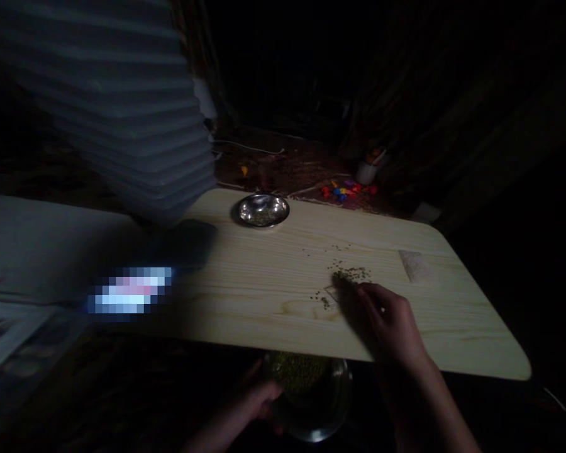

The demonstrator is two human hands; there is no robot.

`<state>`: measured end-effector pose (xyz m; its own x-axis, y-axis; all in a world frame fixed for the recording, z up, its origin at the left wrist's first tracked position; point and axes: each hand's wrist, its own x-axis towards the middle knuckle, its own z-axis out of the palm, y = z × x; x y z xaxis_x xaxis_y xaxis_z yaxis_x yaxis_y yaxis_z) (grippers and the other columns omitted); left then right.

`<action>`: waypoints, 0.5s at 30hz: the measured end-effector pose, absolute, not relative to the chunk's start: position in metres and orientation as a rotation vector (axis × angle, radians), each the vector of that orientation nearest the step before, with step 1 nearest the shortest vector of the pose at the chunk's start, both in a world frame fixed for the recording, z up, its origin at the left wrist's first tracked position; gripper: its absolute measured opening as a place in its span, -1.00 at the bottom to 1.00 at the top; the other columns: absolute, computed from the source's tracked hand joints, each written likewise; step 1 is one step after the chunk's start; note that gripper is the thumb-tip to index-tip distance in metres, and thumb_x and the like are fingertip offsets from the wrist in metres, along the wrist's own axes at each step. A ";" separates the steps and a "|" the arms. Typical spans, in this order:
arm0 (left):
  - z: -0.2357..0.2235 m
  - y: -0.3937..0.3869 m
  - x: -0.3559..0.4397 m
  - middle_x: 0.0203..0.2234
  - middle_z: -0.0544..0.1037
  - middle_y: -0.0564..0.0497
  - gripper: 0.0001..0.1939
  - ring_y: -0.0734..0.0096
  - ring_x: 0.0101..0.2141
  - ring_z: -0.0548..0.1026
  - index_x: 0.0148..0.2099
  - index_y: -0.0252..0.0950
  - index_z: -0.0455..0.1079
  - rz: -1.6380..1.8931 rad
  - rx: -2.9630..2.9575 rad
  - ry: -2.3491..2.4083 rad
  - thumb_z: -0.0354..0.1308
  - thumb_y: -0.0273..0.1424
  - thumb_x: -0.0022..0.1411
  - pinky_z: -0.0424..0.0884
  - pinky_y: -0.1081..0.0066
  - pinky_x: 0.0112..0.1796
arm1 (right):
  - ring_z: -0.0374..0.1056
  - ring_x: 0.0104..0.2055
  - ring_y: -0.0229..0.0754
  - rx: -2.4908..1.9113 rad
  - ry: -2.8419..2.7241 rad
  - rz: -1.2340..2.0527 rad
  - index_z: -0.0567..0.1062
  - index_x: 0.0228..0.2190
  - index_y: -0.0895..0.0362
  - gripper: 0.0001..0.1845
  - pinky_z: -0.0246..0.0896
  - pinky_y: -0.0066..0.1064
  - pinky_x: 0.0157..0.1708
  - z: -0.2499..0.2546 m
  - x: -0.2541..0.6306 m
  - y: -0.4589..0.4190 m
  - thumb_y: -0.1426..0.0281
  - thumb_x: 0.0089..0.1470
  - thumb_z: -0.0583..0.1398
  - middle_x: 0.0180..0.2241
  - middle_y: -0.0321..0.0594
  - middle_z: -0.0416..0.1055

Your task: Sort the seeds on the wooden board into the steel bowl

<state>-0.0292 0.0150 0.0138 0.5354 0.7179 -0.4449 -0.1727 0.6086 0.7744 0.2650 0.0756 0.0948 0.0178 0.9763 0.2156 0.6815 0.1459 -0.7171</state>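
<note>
Below the table's near edge, my left hand (261, 399) grips the rim of a metal bowl (342, 393) that holds many small greenish seeds (299, 371). My right hand (393, 318) is over the table, its fingers pinched together beside a scatter of the same kind of seeds (353, 274). Whatever is between those fingers, if anything, is lost in the dark and the shadow. A second, smaller steel bowl (264, 212) stands near the table's far edge, with some seeds in its bottom.
The pale wood-grain table (462, 314) bears a small flat packet (414, 267) at right. A lit, blurred-out screen (129, 290) is at left, near a hanging pleated grey sheet (136, 119). Colourful small pieces (346, 190) and a cup (366, 171) lie beyond the table.
</note>
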 end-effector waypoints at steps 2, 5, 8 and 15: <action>0.019 0.016 -0.029 -0.10 0.61 -0.15 -0.56 0.18 -0.27 0.59 0.16 -0.25 0.44 0.599 0.755 0.901 0.22 -0.40 0.22 0.57 0.30 -0.37 | 0.55 -0.22 -0.05 -1.606 -1.726 0.526 0.61 -0.17 0.14 -0.70 0.36 -0.35 -0.22 0.096 0.266 0.076 0.25 0.32 0.13 -0.23 -0.11 0.66; 0.025 0.017 -0.030 -0.07 0.60 -0.16 -0.56 0.15 -0.25 0.59 0.14 -0.24 0.46 0.599 0.780 0.921 0.23 -0.38 0.19 0.57 0.30 -0.38 | 0.56 -0.21 -0.05 -1.594 -1.738 0.544 0.61 -0.16 0.14 -0.70 0.37 -0.34 -0.21 0.095 0.263 0.079 0.27 0.32 0.13 -0.21 -0.09 0.66; 0.026 0.017 -0.030 -0.11 0.60 -0.15 -0.59 0.12 -0.22 0.58 0.10 -0.24 0.49 0.599 0.788 0.923 0.23 -0.36 0.19 0.57 0.32 -0.37 | 0.56 -0.22 -0.05 -1.596 -1.763 0.543 0.61 -0.15 0.14 -0.71 0.38 -0.33 -0.22 0.093 0.256 0.081 0.29 0.32 0.12 -0.21 -0.10 0.66; 0.021 0.017 -0.028 -0.11 0.59 -0.17 -0.57 0.16 -0.27 0.57 0.11 -0.26 0.47 0.614 0.784 0.945 0.22 -0.39 0.16 0.57 0.34 -0.42 | 0.58 -0.18 -0.04 -1.559 -1.784 0.567 0.62 -0.15 0.11 -0.70 0.41 -0.30 -0.19 0.093 0.255 0.074 0.26 0.32 0.13 -0.19 -0.10 0.66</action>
